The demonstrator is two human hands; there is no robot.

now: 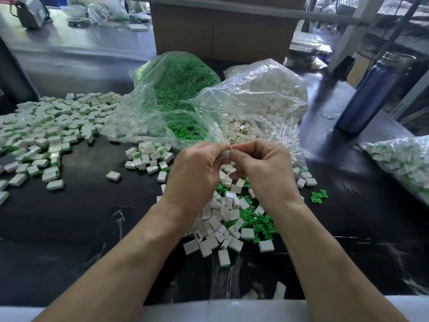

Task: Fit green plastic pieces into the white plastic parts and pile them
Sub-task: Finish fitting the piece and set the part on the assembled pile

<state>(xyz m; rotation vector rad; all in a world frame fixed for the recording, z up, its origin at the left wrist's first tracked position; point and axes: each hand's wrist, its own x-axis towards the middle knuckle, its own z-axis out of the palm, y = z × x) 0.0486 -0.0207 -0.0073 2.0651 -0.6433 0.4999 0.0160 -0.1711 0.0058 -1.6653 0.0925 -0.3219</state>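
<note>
My left hand (197, 168) and my right hand (264, 168) meet above the table, fingertips pinching one small white plastic part (229, 150) between them; the part is mostly hidden by the fingers. Below my hands lies a loose heap of white parts (222, 219) mixed with green plastic pieces (257, 221). A wide spread of fitted white-and-green parts (46, 133) covers the table's left side. Behind my hands an open clear bag of green pieces (176, 89) lies beside an open clear bag of white parts (260, 94).
A blue bottle (369, 94) stands at the right. Another clear bag of fitted parts (401, 163) lies at the right edge, with paper clips (350, 187) near it. A cardboard box (222, 26) stands behind the bags. The table top (97, 217) is black.
</note>
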